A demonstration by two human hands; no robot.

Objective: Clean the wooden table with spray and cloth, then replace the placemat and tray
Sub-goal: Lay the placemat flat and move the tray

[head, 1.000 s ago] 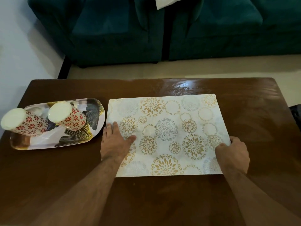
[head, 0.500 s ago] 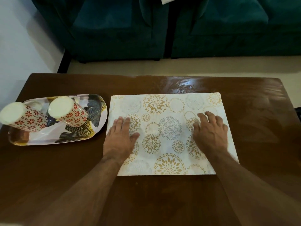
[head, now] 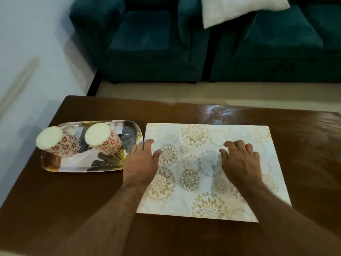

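Observation:
A white placemat [head: 239,183] with gold and grey flower circles lies flat on the dark wooden table [head: 55,209]. My left hand [head: 143,159] rests palm down on the mat's left edge, fingers straight. My right hand [head: 239,159] lies flat on the mat's middle, fingers slightly bent at the tips. To the left stands a patterned tray [head: 60,166] carrying two upside-down mugs with red flowers, one on the left [head: 57,143] and one on the right [head: 103,139]. The tray's right end almost touches the mat. No spray or cloth is in view.
A teal sofa [head: 147,45] with a white cushion [head: 238,10] stands beyond the table across a strip of pale floor. A pale wall runs along the left. A shiny patch [head: 219,113] shows on the table's far edge.
My right hand left the mat's right edge and came to rest flat on its middle. My left hand slid up along the mat's left edge. The camera tilted up, showing more sofa.

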